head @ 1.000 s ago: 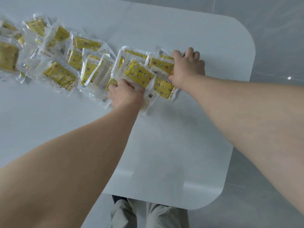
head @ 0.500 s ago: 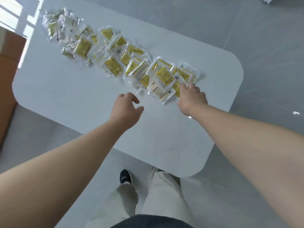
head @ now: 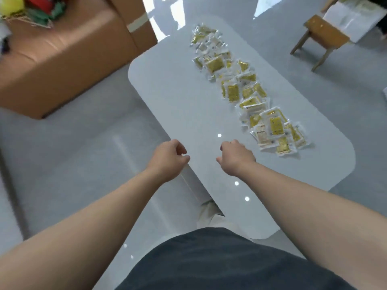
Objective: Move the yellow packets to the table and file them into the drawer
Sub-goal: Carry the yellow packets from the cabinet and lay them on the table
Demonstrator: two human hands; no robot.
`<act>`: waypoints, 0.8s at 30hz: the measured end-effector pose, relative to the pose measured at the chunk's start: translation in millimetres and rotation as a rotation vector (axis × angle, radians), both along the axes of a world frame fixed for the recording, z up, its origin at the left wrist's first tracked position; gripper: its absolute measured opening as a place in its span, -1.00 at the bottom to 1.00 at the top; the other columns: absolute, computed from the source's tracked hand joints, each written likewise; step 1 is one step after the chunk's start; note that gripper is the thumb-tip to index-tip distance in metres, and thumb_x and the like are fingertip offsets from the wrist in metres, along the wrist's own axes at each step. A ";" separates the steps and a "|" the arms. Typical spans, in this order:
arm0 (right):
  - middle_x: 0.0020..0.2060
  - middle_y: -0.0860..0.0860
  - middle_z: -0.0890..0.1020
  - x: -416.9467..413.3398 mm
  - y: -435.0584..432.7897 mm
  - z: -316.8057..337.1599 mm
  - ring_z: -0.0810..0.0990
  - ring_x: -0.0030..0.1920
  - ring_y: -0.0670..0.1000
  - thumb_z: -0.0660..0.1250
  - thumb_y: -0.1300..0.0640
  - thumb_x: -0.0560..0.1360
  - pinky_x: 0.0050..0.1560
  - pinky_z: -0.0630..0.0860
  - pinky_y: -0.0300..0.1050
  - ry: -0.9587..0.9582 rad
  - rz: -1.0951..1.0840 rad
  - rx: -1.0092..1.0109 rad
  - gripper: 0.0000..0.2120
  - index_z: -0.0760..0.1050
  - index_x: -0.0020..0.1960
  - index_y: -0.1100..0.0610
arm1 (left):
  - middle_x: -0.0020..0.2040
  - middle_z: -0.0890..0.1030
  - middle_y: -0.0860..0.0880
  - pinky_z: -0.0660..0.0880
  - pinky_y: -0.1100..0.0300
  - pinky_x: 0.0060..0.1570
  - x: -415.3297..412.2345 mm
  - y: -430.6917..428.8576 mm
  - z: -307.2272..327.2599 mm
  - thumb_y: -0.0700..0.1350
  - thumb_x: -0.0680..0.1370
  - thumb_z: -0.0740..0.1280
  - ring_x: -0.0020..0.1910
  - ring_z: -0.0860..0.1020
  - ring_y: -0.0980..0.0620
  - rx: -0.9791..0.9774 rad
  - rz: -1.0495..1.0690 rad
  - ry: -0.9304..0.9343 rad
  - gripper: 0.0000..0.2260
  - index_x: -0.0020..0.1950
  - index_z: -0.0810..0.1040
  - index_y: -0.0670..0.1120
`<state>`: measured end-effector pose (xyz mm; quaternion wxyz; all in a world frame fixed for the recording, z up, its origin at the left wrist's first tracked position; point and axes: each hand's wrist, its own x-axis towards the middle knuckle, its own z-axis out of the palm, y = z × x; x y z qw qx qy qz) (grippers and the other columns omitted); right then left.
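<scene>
Several yellow packets [head: 247,97] in clear wrappers lie in a long overlapping row along the far side of the white table [head: 184,105]. My left hand [head: 169,158] hovers at the table's near left edge, fingers loosely curled, holding nothing. My right hand [head: 235,158] hangs over the table just left of the nearest packets [head: 276,130], fingers also loosely curled and empty. Neither hand touches a packet. No drawer is in view.
A large brown cardboard box [head: 62,57] stands on the grey floor to the left of the table, with coloured items behind it. A wooden stool [head: 322,38] stands at the far right, beside a white sheet-like object.
Both hands have let go of the packets and drawn back toward me. The view has pulled back and swung, so the whole row, the box and the stool now show.
</scene>
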<state>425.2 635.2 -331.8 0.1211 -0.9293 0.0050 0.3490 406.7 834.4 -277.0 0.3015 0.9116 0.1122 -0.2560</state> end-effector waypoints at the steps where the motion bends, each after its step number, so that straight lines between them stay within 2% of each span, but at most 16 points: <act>1: 0.35 0.10 0.41 -7.7 21.4 4.0 0.44 0.33 0.17 0.24 -0.06 0.65 0.29 0.39 0.08 -0.001 0.058 -0.002 -0.61 0.38 0.41 0.09 | -0.01 0.60 0.02 0.41 0.23 -0.21 -14.8 17.1 2.7 -0.07 0.55 0.40 -0.06 0.56 0.02 -0.007 0.045 -0.008 -0.91 -0.01 0.54 -0.04; 4: 0.31 0.10 0.44 -38.4 88.5 15.5 0.46 0.31 0.18 0.24 -0.06 0.65 0.26 0.42 0.07 -0.004 0.237 -0.012 -0.62 0.41 0.38 0.10 | -0.04 0.63 0.00 0.44 0.18 -0.12 -70.3 70.8 9.7 -0.06 0.53 0.42 -0.08 0.58 0.00 -0.023 0.186 -0.017 -0.91 -0.04 0.55 -0.02; 8: 0.29 0.13 0.47 -97.3 186.9 31.6 0.48 0.30 0.20 0.25 -0.08 0.64 0.27 0.46 0.09 -0.016 0.491 -0.009 -0.61 0.44 0.36 0.12 | -0.07 0.64 0.00 0.48 0.20 -0.12 -170.0 147.1 18.8 -0.07 0.51 0.44 -0.08 0.61 -0.01 -0.058 0.410 -0.021 -0.90 -0.06 0.55 -0.02; 10: 0.29 0.14 0.48 -131.9 236.7 40.0 0.49 0.29 0.21 0.23 -0.08 0.65 0.29 0.45 0.10 -0.031 0.612 0.003 -0.62 0.45 0.36 0.12 | -0.07 0.63 0.01 0.48 0.20 -0.15 -224.1 185.3 24.1 -0.06 0.51 0.44 -0.09 0.61 0.01 -0.059 0.531 -0.029 -0.90 -0.06 0.55 -0.01; 15: 0.22 0.09 0.51 -230.6 353.1 55.6 0.54 0.16 0.18 0.18 -0.06 0.66 0.17 0.51 0.05 -0.056 0.901 0.031 -0.68 0.47 0.28 0.13 | -0.11 0.61 0.07 0.42 0.28 -0.27 -365.2 270.5 36.8 -0.06 0.52 0.43 -0.15 0.57 0.09 -0.055 0.868 -0.081 -0.91 -0.04 0.55 0.00; 19: 0.24 0.09 0.47 -309.4 434.9 63.5 0.53 0.14 0.16 0.18 -0.03 0.66 0.06 0.49 -0.02 -0.056 1.116 0.045 -0.69 0.47 0.28 0.14 | -0.08 0.61 0.05 0.48 0.18 -0.11 -467.7 318.3 42.7 -0.07 0.53 0.43 -0.08 0.58 0.02 -0.021 1.111 -0.116 -0.89 0.00 0.57 -0.05; 21: 0.24 0.09 0.47 -347.0 469.1 67.7 0.52 0.17 0.15 0.19 -0.02 0.66 0.08 0.50 0.00 -0.052 1.215 0.046 -0.69 0.47 0.28 0.14 | -0.09 0.61 0.05 0.49 0.16 -0.09 -514.7 336.3 40.8 -0.08 0.52 0.43 -0.07 0.58 0.01 -0.025 1.241 -0.125 -0.90 -0.01 0.58 -0.05; 24: 0.24 0.10 0.47 -398.6 518.2 70.4 0.51 0.19 0.16 0.19 -0.01 0.65 0.14 0.51 0.03 -0.048 1.360 0.055 -0.69 0.47 0.29 0.14 | -0.08 0.62 0.05 0.44 0.18 -0.19 -576.1 362.0 30.4 -0.07 0.50 0.45 -0.07 0.58 0.03 -0.046 1.415 -0.129 -0.90 -0.04 0.57 -0.02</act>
